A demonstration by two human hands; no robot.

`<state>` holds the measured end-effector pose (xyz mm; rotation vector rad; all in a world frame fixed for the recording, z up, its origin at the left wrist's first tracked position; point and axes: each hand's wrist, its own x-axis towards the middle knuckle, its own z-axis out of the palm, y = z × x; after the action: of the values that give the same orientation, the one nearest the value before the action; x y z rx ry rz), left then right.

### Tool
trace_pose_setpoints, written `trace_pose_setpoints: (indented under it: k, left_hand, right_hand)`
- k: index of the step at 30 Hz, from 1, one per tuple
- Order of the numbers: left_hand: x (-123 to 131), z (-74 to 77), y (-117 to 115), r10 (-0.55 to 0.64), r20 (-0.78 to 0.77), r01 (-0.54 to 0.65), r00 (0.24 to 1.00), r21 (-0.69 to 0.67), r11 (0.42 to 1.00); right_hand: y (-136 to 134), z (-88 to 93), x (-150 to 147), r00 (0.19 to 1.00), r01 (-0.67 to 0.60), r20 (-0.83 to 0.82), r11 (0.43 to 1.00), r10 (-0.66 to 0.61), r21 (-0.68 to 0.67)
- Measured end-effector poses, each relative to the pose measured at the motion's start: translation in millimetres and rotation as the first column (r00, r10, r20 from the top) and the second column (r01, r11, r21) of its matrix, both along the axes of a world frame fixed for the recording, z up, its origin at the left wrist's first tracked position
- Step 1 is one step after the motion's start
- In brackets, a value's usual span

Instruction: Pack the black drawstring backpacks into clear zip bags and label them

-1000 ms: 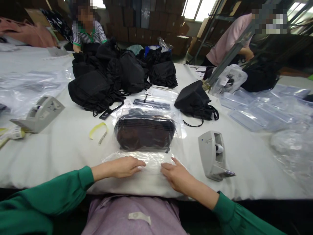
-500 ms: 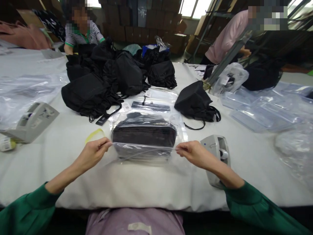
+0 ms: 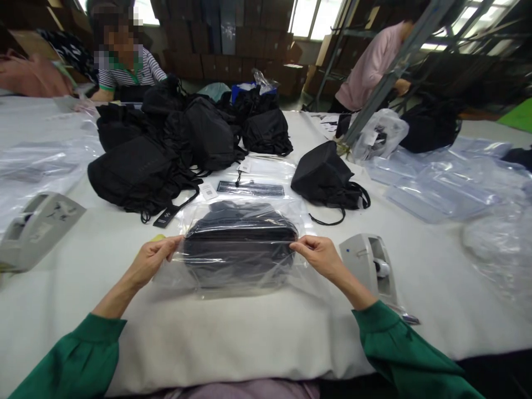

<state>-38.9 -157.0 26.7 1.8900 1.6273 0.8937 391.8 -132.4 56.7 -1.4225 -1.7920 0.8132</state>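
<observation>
A black bag (image 3: 241,249) lies on the white-covered table inside a clear plastic bag (image 3: 220,285). My left hand (image 3: 154,259) pinches the plastic at the left end of the black bag, thumb against fingers. At the right end, my right hand (image 3: 318,254) grips the plastic in the same way. A strip of the film runs taut between the two hands across the black bag's front. Close to my right hand stands a grey tape dispenser (image 3: 353,252). Another grey dispenser (image 3: 50,227) is at the far left.
Black backpacks (image 3: 137,172) are heaped behind the wrapped bag. A single black bag (image 3: 322,177) sits to their right. Clear plastic bags (image 3: 440,183) cover the right side. A metal post (image 3: 376,100) slants up at the back. Two people (image 3: 124,72) are across the table.
Both hands, still pinching the film, have moved back over the black bag from its front edge and lie closer to it. The camera view has shifted slightly.
</observation>
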Motion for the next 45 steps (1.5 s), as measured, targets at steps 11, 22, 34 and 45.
trace_pose_setpoints:
  k: [11, 22, 34, 45]
  left_hand:
    - [61.7, 45.6, -51.8, 0.338, -0.279, -0.073, 0.899, 0.665, 0.743]
    - [125.9, 21.5, 9.7, 0.097, -0.554, 0.300, 0.827, 0.580, 0.757]
    - [112.8, 27.4, 18.2, 0.036, -0.597, 0.406, 0.801, 0.587, 0.700]
    - [122.7, 32.7, 13.3, -0.167, -0.687, 0.606, 0.707, 0.468, 0.643]
  right_hand:
    - [-13.3, -1.2, -6.9, 0.992, 0.084, -0.097, 0.996, -0.081, 0.023]
    - [-14.4, 1.5, -1.7, 0.998, 0.048, 0.024, 0.994, -0.051, 0.099]
    - [-4.4, 7.3, 0.7, 0.991, 0.048, 0.101, 0.922, -0.093, 0.384]
    - [4.3, 11.1, -23.0, 0.923, -0.286, 0.379, 0.784, 0.071, 0.550]
